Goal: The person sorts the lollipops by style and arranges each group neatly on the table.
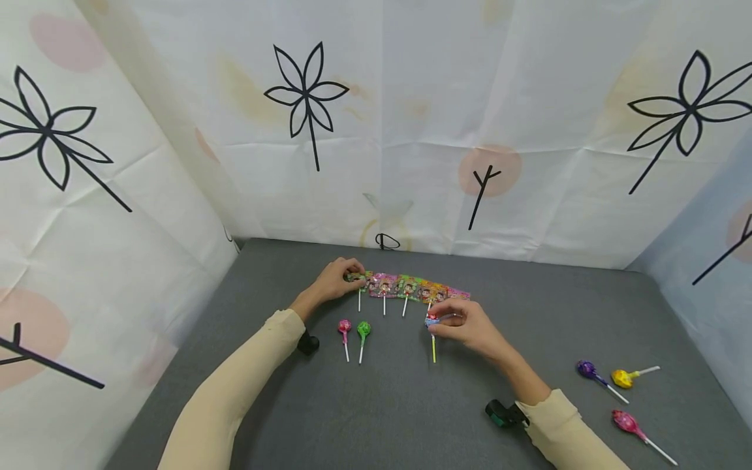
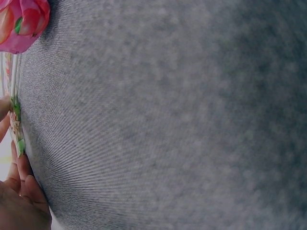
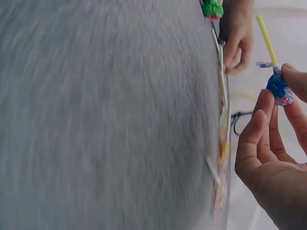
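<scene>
A person's left hand [image 1: 336, 281] pinches the left end of a strip of flat wrapped lollipops [image 1: 408, 288] lying on a grey table [image 1: 376, 418]. Below it, a pink lollipop [image 1: 344, 326] and a green lollipop [image 1: 363, 328] lie side by side. The right hand [image 1: 464, 324] pinches a blue lollipop [image 1: 432, 320], apparently placing it third. Three more lollipops [image 1: 611, 376] wait far right

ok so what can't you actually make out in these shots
- Print on the strip of flat lollipops: too small in the head view, edge-on in both wrist views.
- Left hand: cut off by the frame's corner in the left wrist view.
- Blue-wrapped lollipop: label half covered by the right hand.
</scene>
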Motion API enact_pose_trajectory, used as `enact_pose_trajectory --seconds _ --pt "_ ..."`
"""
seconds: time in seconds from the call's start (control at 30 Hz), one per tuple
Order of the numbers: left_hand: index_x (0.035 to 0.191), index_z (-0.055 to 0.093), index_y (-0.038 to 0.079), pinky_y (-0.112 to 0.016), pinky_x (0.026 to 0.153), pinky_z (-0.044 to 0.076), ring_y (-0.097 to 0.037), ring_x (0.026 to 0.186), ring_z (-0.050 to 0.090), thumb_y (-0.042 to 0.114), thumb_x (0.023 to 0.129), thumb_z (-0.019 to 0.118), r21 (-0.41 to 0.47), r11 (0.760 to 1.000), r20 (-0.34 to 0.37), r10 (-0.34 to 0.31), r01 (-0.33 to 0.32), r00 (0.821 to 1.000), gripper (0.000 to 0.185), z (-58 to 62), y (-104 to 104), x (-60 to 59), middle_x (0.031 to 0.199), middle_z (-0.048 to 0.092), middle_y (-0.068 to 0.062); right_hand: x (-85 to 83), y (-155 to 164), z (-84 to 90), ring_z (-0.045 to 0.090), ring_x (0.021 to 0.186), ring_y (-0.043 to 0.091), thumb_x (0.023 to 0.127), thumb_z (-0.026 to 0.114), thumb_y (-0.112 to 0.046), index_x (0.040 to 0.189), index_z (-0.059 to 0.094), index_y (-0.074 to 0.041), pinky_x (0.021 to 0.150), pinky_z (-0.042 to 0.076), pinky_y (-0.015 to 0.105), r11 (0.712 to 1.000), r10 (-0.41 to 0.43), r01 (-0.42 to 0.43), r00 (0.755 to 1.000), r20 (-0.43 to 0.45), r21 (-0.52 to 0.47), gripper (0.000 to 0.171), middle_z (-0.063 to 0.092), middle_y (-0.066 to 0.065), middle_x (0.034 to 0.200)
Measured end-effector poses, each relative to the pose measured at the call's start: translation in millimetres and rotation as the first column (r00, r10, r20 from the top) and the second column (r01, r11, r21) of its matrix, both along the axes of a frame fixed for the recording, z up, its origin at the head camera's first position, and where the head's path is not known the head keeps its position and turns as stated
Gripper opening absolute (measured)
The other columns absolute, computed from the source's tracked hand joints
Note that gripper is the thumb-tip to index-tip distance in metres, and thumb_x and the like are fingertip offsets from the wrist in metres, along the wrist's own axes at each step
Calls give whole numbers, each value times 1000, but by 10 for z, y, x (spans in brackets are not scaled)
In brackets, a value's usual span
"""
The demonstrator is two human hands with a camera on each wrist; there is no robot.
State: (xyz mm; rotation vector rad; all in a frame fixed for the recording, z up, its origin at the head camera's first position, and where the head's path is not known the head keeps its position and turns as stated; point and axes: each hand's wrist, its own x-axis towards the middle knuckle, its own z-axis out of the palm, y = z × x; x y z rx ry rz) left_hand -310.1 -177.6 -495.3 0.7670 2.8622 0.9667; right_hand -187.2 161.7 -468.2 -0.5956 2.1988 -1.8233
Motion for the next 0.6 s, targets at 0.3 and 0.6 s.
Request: enact_pose_trajectory --seconds 0.3,0.6 --pt "112 68 10 -48 91 46 -31 103 56 20 96 74 -1 1000 0 5 -5 1000 20 11 0 7 112 62 -13 23 -294 -78 70 96 31 90 77 -2 117 67 8 77 57 35 998 51 -51 999 16 -29 30 67 19 114" --pt "111 67 8 -50 88 46 -32 100 56 19 96 74 14 1000 -24 -14 15 1000 20 -6 -10 10 111 61 -14 22 -540 -129 71 94 29 89 78 1 114 68 10 77 57 35 997 64 -62 997 41 -56 29 68 18 110"
